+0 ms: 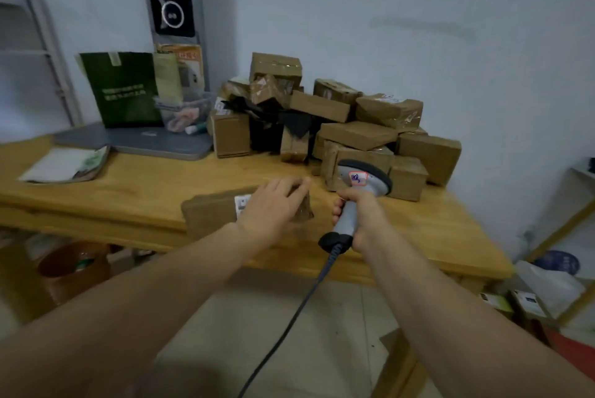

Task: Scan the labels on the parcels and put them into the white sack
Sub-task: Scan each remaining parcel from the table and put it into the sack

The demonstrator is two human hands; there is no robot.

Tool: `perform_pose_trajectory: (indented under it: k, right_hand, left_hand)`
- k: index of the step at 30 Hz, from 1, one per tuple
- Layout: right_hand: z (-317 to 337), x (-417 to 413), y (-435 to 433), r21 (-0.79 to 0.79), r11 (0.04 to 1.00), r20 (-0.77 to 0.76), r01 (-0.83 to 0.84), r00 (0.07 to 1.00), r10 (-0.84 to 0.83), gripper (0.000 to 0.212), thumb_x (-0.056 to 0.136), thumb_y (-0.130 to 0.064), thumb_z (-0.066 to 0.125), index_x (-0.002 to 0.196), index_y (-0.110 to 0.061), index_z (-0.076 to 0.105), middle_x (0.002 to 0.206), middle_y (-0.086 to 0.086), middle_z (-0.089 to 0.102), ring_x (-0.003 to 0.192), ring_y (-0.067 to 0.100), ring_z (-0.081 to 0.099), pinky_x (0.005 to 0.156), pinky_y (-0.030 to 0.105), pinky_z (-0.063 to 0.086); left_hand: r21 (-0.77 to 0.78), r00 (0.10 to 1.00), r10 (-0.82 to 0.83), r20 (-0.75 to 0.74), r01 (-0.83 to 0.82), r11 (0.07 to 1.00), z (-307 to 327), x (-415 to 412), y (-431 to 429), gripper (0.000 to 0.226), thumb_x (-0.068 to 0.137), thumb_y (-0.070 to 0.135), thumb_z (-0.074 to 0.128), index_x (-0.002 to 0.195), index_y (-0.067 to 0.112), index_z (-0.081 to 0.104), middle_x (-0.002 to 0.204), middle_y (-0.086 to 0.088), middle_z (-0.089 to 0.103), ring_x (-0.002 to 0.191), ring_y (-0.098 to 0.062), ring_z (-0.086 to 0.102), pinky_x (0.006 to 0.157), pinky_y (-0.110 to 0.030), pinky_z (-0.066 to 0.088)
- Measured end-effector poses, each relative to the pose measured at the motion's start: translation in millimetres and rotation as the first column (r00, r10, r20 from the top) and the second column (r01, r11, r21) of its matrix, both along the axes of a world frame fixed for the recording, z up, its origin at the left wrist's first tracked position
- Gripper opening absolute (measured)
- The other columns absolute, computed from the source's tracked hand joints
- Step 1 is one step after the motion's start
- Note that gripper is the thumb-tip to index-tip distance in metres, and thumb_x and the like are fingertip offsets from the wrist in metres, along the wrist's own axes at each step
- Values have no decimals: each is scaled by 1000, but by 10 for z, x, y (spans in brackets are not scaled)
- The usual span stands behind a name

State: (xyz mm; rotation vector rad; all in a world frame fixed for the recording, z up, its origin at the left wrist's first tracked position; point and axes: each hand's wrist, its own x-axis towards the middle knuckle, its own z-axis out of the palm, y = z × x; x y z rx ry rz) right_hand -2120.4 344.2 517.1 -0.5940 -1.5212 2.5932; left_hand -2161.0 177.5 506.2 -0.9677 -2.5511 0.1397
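A flat brown cardboard parcel [209, 214] lies at the front edge of the wooden table [135, 185], a white label showing on its top. My left hand [273, 204] rests on the parcel's right part, fingers curled over its far edge. Just to the right, my right hand [357, 214] grips the handle of a grey barcode scanner [363, 182], whose head bears a red-edged sticker and hangs beside the parcel. Its dark cable runs down towards the floor. A heap of brown parcels [325, 127] is stacked against the wall behind. No white sack is in view.
A grey laptop [135, 141], a green paper bag [124, 88] and a clear plastic box stand at the table's back left. Papers [64, 166] lie at the left. A brown bin [74, 269] sits under the table. Shelving with boxes stands at the right.
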Motion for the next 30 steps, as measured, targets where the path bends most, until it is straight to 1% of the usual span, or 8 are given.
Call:
perform_pose_trajectory:
  k: [3, 6, 9, 12, 15, 22, 27, 30]
  right_hand:
    - [-44, 8, -221, -1, 999, 33, -33, 999, 33, 20, 95, -9, 53, 75, -6, 51, 44, 1, 55, 35, 11, 52, 36, 17, 42]
    - [-74, 16, -375, -11, 1000, 34, -23, 999, 23, 11, 94, -10, 57, 83, -8, 54, 65, 8, 66, 50, 15, 63, 39, 18, 47]
    - [-114, -19, -448, 32, 999, 60, -40, 997, 38, 9, 93, -13, 61, 92, -7, 56, 97, 15, 66, 77, 26, 67, 44, 23, 53]
    - [-169, -44, -526, 29, 998, 67, -54, 996, 52, 29, 89, -15, 68, 113, -3, 54, 114, 21, 62, 94, 35, 68, 60, 32, 58]
    - [-236, -85, -635, 31, 993, 94, -113, 989, 110, 34, 89, -18, 69, 115, -1, 56, 119, 20, 61, 101, 35, 66, 71, 36, 57]
    - [-452, -180, -697, 58, 992, 115, -114, 988, 107, 13, 90, -16, 67, 90, -10, 55, 113, 19, 61, 108, 36, 63, 86, 40, 54]
    - [-493, -202, -604, 67, 995, 100, -75, 993, 68, 11, 88, -14, 69, 91, -8, 60, 91, 15, 67, 82, 25, 67, 75, 34, 57]
    - [-485, -180, -519, 68, 997, 101, -44, 994, 37, 15, 86, -15, 71, 96, -9, 61, 88, 12, 68, 77, 23, 67, 70, 34, 56]
  left_hand:
    - [76, 962, -11, 271, -10, 997, -121, 33, -92, 93, 89, 25, 66, 154, 12, 2, 156, -9, 17, 142, -26, 18, 115, -32, 20]
    - [182, 942, 25, 336, -91, 979, -88, -4, -381, 104, 82, 42, 71, 154, 19, 0, 159, -5, 9, 145, -26, 13, 117, -35, 19]
    - [-37, 883, 366, 293, -372, 927, 11, -166, -785, 112, 67, 83, 53, 153, 30, 7, 160, -10, 8, 146, -35, 6, 116, -52, 4]
    - [-218, 725, 528, 442, -484, 848, -91, -264, -1015, 103, 63, 92, 43, 149, 42, 17, 156, -10, 20, 143, -36, 18, 110, -62, 11]
    - [-170, 730, 467, 498, -447, 879, -441, -212, -1031, 94, 72, 79, 52, 149, 37, 20, 154, -6, 23, 141, -30, 22, 113, -56, 19]
    - [222, 793, 240, 560, -423, 879, -679, -223, -950, 87, 70, 53, 77, 144, 38, 34, 154, -3, 24, 141, -28, 16, 113, -40, 20]
    - [496, 732, -13, 681, -448, 744, -367, -287, -959, 71, 63, 23, 87, 126, 22, 53, 104, 9, 57, 98, -15, 56, 75, -27, 44]
    - [655, 746, -139, 652, -460, 600, -22, -315, -1105, 62, 65, 20, 86, 118, 22, 53, 100, 8, 58, 86, -7, 57, 61, -21, 46]
